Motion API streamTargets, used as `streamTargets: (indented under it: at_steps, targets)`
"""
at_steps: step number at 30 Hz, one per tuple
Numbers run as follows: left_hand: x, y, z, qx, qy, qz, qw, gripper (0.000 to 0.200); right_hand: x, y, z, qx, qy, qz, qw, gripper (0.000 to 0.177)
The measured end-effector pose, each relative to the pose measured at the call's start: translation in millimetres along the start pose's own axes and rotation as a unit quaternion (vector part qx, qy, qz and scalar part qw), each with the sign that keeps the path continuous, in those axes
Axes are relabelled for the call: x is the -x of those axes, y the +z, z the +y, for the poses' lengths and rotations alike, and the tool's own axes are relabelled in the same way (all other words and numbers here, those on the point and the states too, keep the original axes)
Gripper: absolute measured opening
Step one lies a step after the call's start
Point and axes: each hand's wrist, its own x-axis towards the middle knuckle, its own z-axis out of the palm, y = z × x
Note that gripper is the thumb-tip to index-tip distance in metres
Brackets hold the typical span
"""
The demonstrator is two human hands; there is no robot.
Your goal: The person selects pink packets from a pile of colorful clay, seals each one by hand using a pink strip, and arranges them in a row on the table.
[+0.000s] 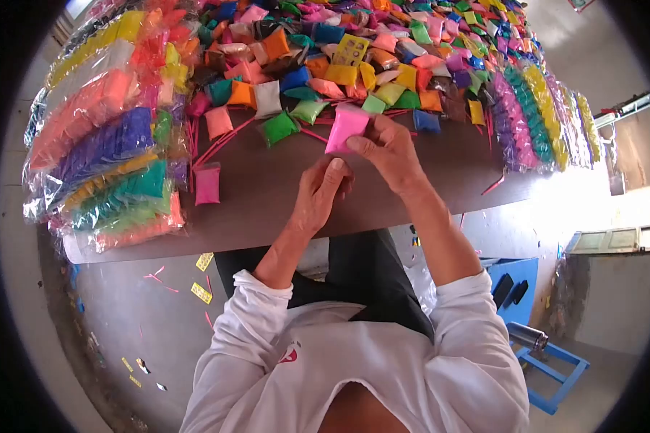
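The right hand point(388, 147) clamps the pink packet point(346, 130) between thumb and fingers, above the brown table point(256, 206). Just below is the left hand point(318, 193); its grip I cannot tell.

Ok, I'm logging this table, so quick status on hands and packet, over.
Right hand holding pink packet. Left hand just below, contact unclear. Heaped packets beyond, none between the hands.

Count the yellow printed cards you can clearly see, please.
3: one card on the heap of packets, a second card and a third card on the floor, left of the legs. Smaller yellow scraps there are unclear; the heap may hide more.
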Motion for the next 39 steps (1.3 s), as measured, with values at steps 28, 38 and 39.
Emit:
streamTargets:
  at_steps: [28, 38, 39]
  targets:
    - [13, 8, -19, -0.264, 0.162, -0.097, 0.946, 0.021, -62, 143, 25, 0.208, 0.176, -0.255, 0.928, 0.044]
    - [2, -1, -66, 0.221, 0.010, -0.196, 0.955, 0.032, -64, 149, 30, 0.481, -0.129, -0.117, 0.859, 0.042]
    - [1, -2, -67, 0.299, -0.021, -0.220, 0.928, 0.031, -62, 148, 25, 0.444, -0.115, -0.156, 0.875, 0.040]
